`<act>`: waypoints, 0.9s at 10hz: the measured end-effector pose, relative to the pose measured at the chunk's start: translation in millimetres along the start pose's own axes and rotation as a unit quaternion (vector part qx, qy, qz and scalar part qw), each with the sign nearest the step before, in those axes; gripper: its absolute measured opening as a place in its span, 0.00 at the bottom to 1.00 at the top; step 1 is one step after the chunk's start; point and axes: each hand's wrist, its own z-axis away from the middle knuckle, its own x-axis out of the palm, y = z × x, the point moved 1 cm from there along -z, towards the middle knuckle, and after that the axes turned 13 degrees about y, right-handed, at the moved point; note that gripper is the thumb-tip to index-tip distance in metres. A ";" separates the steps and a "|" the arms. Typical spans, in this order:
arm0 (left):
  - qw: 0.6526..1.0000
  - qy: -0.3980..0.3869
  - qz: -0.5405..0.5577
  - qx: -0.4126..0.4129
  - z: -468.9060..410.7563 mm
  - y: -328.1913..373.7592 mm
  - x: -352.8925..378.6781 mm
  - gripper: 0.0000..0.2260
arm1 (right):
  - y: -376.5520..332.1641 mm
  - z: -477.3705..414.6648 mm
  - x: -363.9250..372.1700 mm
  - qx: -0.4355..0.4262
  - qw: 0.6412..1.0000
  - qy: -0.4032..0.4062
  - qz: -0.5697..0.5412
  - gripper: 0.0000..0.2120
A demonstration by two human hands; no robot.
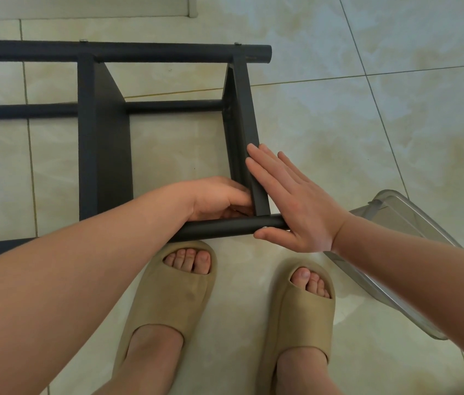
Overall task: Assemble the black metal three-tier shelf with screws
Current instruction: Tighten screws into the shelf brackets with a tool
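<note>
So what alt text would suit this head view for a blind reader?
From above, a person holds one corner of a black shelf lying on floor tiles: left hand curled inside the corner, right hand pressed flat against its outside. Tan slippers and a clear tub sit nearby.

The tiled floor [367, 124] bears a black shelf frame [102, 138], clear container [401, 220] and slippers [168, 295].

Shelf [105, 132] before feet; container [396, 252] right

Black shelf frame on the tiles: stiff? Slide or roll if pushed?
Probably stiff: the shelf frame is metal tube and panel. Likely slides on glossy floor tiles, not rolls. The right hand braces it, so it may shift.
</note>
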 end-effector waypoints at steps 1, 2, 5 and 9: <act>1.000 -0.002 0.001 0.002 0.8 -0.3 -0.3 0.04 | 0.0 0.2 0.2 -0.001 1.000 0.000 0.002 0.46; 1.000 -0.004 -0.006 0.003 -0.9 -0.2 -1.8 0.07 | -0.1 0.1 0.1 0.000 1.000 -0.002 0.002 0.46; 0.999 -0.039 0.031 -0.004 -1.4 1.2 -2.2 0.11 | 0.0 0.2 0.5 0.001 1.000 -0.007 0.007 0.46; 1.000 -0.028 -0.010 -0.003 -0.4 -1.2 -1.1 0.16 | 0.3 0.0 0.9 0.002 1.000 -0.004 0.007 0.46</act>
